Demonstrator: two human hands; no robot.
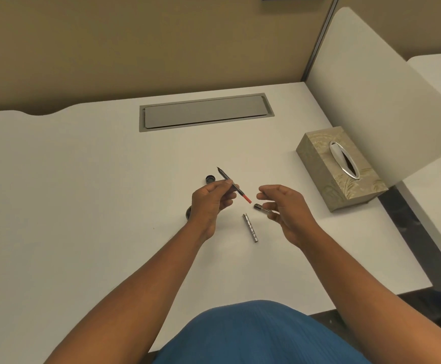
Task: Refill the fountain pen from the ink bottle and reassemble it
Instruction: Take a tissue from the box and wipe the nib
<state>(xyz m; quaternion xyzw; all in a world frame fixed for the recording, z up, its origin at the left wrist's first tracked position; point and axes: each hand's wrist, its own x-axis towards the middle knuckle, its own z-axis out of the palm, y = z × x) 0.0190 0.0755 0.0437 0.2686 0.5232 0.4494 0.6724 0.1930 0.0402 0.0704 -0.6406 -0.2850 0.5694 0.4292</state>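
Here, pinched the pen's nib section (233,185) in the left hand (210,203), nib up and away, red converter end toward the right hand (283,206). Curled the right fingers around the dark barrel (262,207), open end just beside the red tip, apart. Lay below both grips: the silver cap (250,228) on the desk (82,179). Stood beyond the left grip: a small bottle lid (210,179). Half hidden under the left hand: the ink bottle (188,213).

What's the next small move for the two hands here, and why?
Probably bring the dark metal barrel in the right hand up to the red converter end of the black nib section that the left hand pinches, then slide it on: the two ends already face each other, apart.
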